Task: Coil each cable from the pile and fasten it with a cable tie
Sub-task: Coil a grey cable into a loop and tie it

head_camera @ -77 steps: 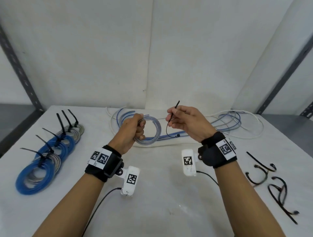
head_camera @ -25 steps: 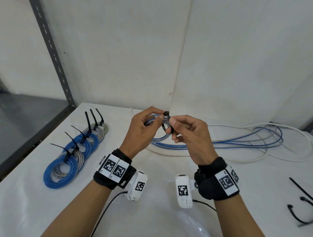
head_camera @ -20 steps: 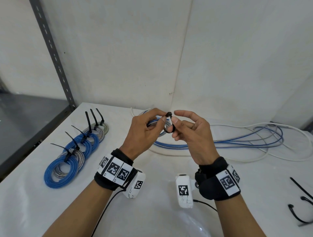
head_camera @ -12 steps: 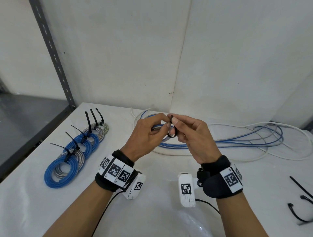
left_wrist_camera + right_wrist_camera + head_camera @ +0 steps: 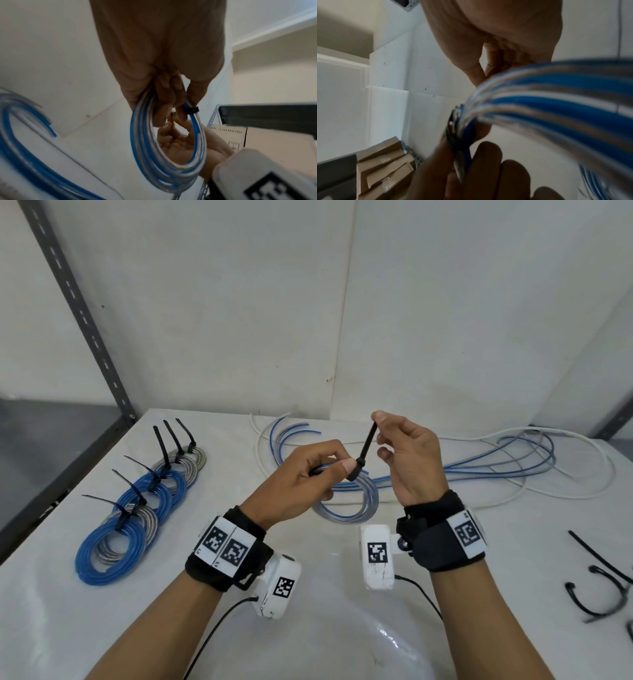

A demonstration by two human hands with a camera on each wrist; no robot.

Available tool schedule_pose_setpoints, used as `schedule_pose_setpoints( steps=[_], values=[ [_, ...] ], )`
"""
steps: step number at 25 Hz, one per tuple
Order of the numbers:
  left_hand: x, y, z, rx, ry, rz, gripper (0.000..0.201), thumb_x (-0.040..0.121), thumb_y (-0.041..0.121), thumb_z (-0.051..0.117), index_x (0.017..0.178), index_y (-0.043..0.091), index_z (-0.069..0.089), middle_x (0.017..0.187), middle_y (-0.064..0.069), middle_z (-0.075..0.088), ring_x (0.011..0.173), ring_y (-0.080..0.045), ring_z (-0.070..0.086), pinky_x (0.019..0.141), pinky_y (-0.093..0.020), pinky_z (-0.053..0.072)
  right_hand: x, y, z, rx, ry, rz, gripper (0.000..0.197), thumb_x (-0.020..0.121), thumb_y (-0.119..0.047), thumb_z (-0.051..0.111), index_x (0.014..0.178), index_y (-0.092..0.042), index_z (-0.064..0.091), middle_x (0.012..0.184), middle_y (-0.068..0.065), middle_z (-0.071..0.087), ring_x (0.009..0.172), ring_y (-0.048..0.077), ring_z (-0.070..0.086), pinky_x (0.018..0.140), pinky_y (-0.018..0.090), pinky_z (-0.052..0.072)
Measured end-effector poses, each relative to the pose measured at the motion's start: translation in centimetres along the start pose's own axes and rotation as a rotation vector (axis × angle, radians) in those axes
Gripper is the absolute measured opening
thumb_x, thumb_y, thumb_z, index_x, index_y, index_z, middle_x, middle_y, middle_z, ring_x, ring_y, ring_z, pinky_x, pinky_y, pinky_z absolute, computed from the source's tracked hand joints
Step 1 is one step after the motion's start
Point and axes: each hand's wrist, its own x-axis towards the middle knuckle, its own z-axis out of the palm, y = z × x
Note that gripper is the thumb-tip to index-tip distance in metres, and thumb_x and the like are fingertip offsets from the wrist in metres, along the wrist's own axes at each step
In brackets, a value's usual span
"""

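- Since half a second ago, right hand point(image 5: 409, 460) has risen away from the left, and the cable tie point(image 5: 365, 449) tail now stands drawn out through its head; before, both hands were bunched together at the loop.
- Left hand point(image 5: 301, 484) grips the coiled cable point(image 5: 346, 510), blue and clear turns, above the table point(image 5: 342, 628); thumb tip presses beside the tie head. Left wrist view shows the band point(image 5: 192, 110) closed round the strands.
- Right thumb and forefinger pinch the tail near its tip; other fingers loosely curled.
- Step in hand, as judged: cinching the tie. Pull the tail straight along its own line, brace the head with the left thumb, and keep the turns stacked so none slips out.
- Stop when snug; over-pulling could kink the tubing.
- Five tied coils point(image 5: 133, 508) lie at left, loose cable pile point(image 5: 513, 467) behind, spare ties point(image 5: 596, 587) at right.
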Motion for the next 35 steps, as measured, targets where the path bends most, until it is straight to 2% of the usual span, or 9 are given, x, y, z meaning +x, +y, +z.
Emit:
schedule_pose_setpoints(
  steps=[3, 6, 10, 13, 16, 25, 28, 32, 35],
  values=[
    [0.0, 0.0, -0.1, -0.119, -0.027, -0.034, 0.023, 0.106, 0.023, 0.050, 0.087, 0.021, 0.063, 0.058, 0.009, 0.030, 0.054, -0.015, 0.025, 0.059, -0.036, 0.038, 0.0, -0.7, 0.0, 0.028, -0.012, -0.054, 0.007, 0.094, -0.014, 0.069, 0.093, -0.008, 0.073, 0.081, -0.002, 0.064, 0.067, 0.010, 0.050, 0.060, 0.023, 0.040],
    [-0.1, 0.1, 0.2, -0.137, -0.049, -0.050, 0.022, 0.104, 0.026, 0.051, 0.084, 0.023, 0.061, 0.059, 0.004, 0.024, 0.053, -0.014, 0.024, 0.056, -0.031, 0.037, -0.3, -1.0, 0.1, -0.001, -0.043, -0.091, 0.008, 0.096, -0.014, 0.067, 0.094, -0.008, 0.072, 0.081, -0.004, 0.064, 0.064, 0.010, 0.050, 0.057, 0.021, 0.040],
    [-0.2, 0.9, 0.7, -0.153, -0.036, -0.058, 0.029, 0.103, 0.035, 0.055, 0.078, 0.020, 0.056, 0.060, 0.004, 0.029, 0.055, -0.017, 0.025, 0.058, -0.039, 0.031, -1.2, -1.1, 0.5, -0.107, -0.131, -0.113, 0.013, 0.101, -0.015, 0.060, 0.101, -0.004, 0.065, 0.083, 0.000, 0.070, 0.047, 0.009, 0.046, 0.049, 0.021, 0.035],
    [-0.3, 1.3, 1.0, -0.091, 0.023, -0.039, 0.037, 0.097, 0.039, 0.058, 0.076, 0.009, 0.055, 0.064, 0.013, 0.056, 0.052, -0.007, 0.039, 0.056, -0.031, 0.035, -1.4, -1.4, 0.6, -0.131, -0.186, -0.107, 0.019, 0.102, -0.015, 0.058, 0.107, 0.002, 0.062, 0.080, 0.005, 0.075, 0.044, 0.011, 0.048, 0.048, 0.023, 0.037],
    [-0.2, 1.3, 1.2, -0.083, 0.033, -0.043, 0.041, 0.093, 0.036, 0.060, 0.078, -0.002, 0.055, 0.068, 0.012, 0.063, 0.050, -0.003, 0.043, 0.054, -0.026, 0.034, -1.5, -1.6, 0.7, -0.100, -0.146, -0.121, 0.016, 0.101, -0.012, 0.058, 0.104, 0.003, 0.062, 0.072, 0.003, 0.071, 0.043, 0.012, 0.048, 0.047, 0.021, 0.039],
    [0.0, 1.4, 1.4, -0.110, 0.135, -0.036, 0.037, 0.091, 0.040, 0.064, 0.056, 0.028, 0.062, 0.060, 0.007, 0.053, 0.056, -0.017, 0.033, 0.054, -0.035, 0.027, -2.0, -2.2, 1.1, -0.113, -0.106, -0.238, 0.015, 0.102, -0.008, 0.057, 0.101, 0.006, 0.060, 0.068, 0.006, 0.069, 0.041, 0.015, 0.050, 0.045, 0.022, 0.040],
    [0.1, 1.1, 1.4, -0.126, 0.135, -0.059, 0.033, 0.089, 0.039, 0.066, 0.058, 0.026, 0.062, 0.061, 0.008, 0.056, 0.058, -0.020, 0.035, 0.055, -0.039, 0.026, -2.0, -2.3, 1.0, -0.092, -0.068, -0.260, 0.014, 0.102, -0.008, 0.057, 0.100, 0.005, 0.059, 0.068, 0.006, 0.069, 0.041, 0.015, 0.051, 0.045, 0.023, 0.042],
    [0.4, 0.4, 1.2, -0.127, 0.148, -0.072, 0.033, 0.093, 0.036, 0.071, 0.064, 0.020, 0.065, 0.064, 0.002, 0.059, 0.062, -0.028, 0.033, 0.056, -0.041, 0.025, -2.1, -2.4, 1.2, -0.054, -0.026, -0.306, 0.011, 0.102, -0.007, 0.056, 0.097, 0.002, 0.058, 0.067, 0.005, 0.068, 0.041, 0.015, 0.050, 0.045, 0.023, 0.042],
    [0.5, -0.4, 0.9, -0.133, 0.160, -0.105, 0.033, 0.087, 0.042, 0.073, 0.068, 0.016, 0.067, 0.071, -0.021, 0.056, 0.063, -0.039, 0.030, 0.056, -0.043, 0.025, -2.3, -2.3, 1.3, -0.045, -0.014, -0.313, 0.011, 0.102, -0.008, 0.057, 0.095, 0.000, 0.058, 0.066, 0.004, 0.067, 0.041, 0.015, 0.050, 0.045, 0.022, 0.041]
  ],
)
